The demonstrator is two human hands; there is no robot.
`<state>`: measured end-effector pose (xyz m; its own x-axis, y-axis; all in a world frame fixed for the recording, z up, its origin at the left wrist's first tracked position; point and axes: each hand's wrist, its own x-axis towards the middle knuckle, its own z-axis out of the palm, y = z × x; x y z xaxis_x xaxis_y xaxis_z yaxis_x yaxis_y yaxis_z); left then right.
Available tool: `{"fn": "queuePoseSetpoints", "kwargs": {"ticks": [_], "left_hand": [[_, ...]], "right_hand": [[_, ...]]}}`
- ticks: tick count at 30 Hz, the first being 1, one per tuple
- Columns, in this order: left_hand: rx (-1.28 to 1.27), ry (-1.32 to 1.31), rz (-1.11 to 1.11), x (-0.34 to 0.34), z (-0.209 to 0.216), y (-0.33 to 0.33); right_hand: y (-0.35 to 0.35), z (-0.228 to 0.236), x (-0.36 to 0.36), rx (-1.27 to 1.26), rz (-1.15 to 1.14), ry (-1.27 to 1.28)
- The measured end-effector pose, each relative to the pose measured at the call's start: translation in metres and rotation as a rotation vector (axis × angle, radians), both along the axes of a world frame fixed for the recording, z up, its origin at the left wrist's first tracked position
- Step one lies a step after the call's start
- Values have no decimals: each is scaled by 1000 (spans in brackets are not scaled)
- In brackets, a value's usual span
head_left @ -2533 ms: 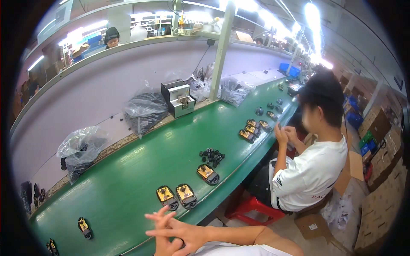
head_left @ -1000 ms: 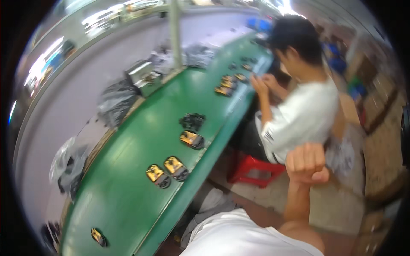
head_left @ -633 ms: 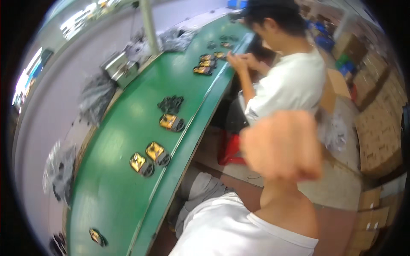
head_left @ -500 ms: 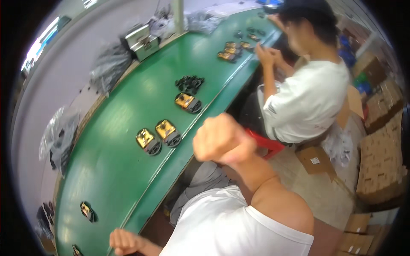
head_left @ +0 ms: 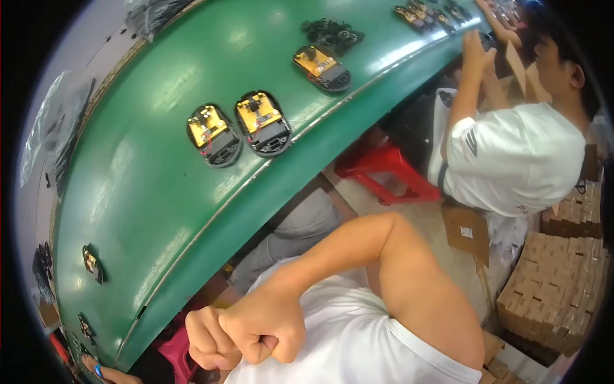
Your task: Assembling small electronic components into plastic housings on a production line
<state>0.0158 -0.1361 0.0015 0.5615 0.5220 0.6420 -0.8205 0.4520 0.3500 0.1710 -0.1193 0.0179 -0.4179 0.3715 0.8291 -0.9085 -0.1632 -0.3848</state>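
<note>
My right hand (head_left: 272, 323) is closed in a fist in front of my white shirt, its forearm bent across my chest. My left hand (head_left: 208, 338), also a fist, is right beside it; the two seem to touch. Nothing sticks out of either one. Beyond them on the green table are two open oval devices with black housings and yellow circuit boards, a left one (head_left: 214, 136) and a right one (head_left: 263, 123). A third such device (head_left: 322, 68) lies farther right, next to a pile of small black parts (head_left: 332, 35). My hands touch none of these.
A metal strip runs along the front of the green table (head_left: 153, 185). Small assemblies (head_left: 93, 264) lie at its left end, near another person's arm (head_left: 112, 373). A co-worker in white (head_left: 511, 153) sits at right by a red stool (head_left: 387, 169). Stacked cartons (head_left: 550, 288) stand behind.
My right fist has swung from above the table's front edge down and left to my chest, meeting my left fist. The view has shifted, so the devices look nearer.
</note>
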Motion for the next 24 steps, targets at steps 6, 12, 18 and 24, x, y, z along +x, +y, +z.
{"fn": "queuePoseSetpoints", "kwargs": {"ticks": [6, 12, 18, 24], "left_hand": [[284, 576, 109, 10, 40, 29], [594, 829, 49, 5, 21, 72], [837, 744, 191, 29, -6, 49], [1062, 708, 383, 63, -34, 25]], "right_hand": [[31, 14, 30, 500, -5, -626], [73, 0, 40, 980, -85, -962], [60, -30, 64, 1125, 22, -958], [63, -23, 62, 1163, 63, -581]]}}
